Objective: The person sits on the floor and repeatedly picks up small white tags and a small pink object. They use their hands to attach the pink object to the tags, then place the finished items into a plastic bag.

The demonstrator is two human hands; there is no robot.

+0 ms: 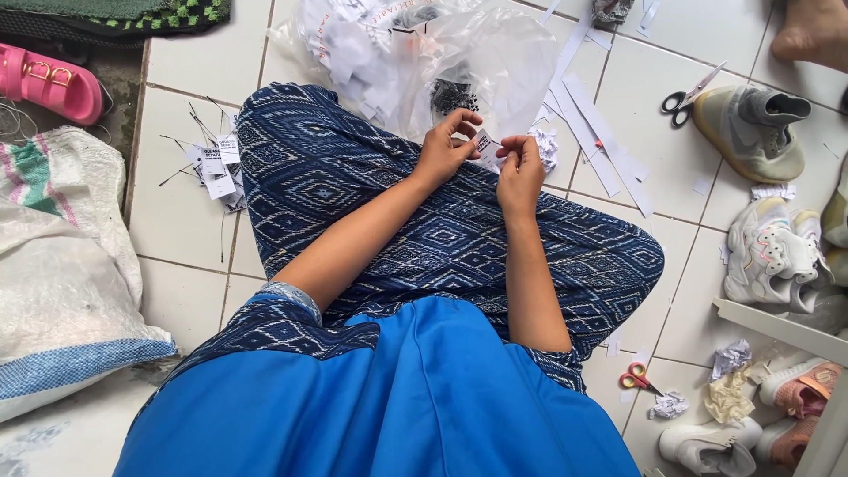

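White tiled floor (190,291), person sitting cross-legged. Left hand (446,146) and right hand (519,168) are both pinching a small white paper tag (485,146) between fingertips, above the knees. Just beyond, a clear plastic bag (424,53) is lying open; finished tags (216,168) are piling at left; scissors (689,95) and sneakers (773,252) at right.
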